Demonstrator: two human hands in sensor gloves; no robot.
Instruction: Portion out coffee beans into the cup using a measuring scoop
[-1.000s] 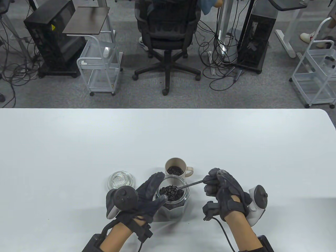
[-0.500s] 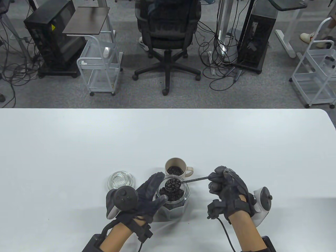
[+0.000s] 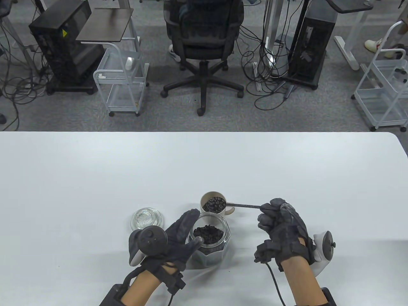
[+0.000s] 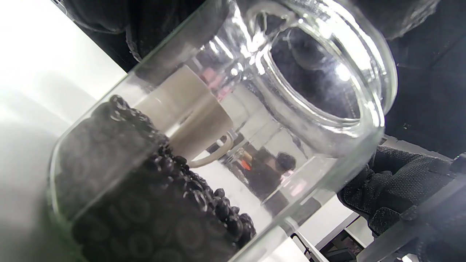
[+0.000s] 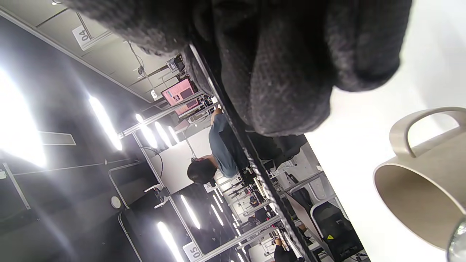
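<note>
A beige cup (image 3: 205, 198) with a handle stands on the white table, coffee beans inside it. My right hand (image 3: 280, 220) pinches the dark handle of the measuring scoop (image 3: 244, 205); its bean-filled bowl (image 3: 215, 202) hovers over the cup's mouth. Just in front stands an open glass jar (image 3: 208, 237) partly filled with beans, and my left hand (image 3: 180, 236) grips its left side. In the left wrist view the jar (image 4: 204, 145) fills the frame with the cup (image 4: 185, 109) seen through the glass. The right wrist view shows the cup (image 5: 422, 182) below my fingers (image 5: 284, 72).
The jar's glass lid (image 3: 146, 218) lies on the table to the left of the jar. Beyond the table's far edge (image 3: 204, 132) stand an office chair (image 3: 204, 41), wire carts and computer towers on the floor.
My right hand lifted the loaded scoop out of the jar and carried it away from me, over the cup. My left hand stayed on the jar.
</note>
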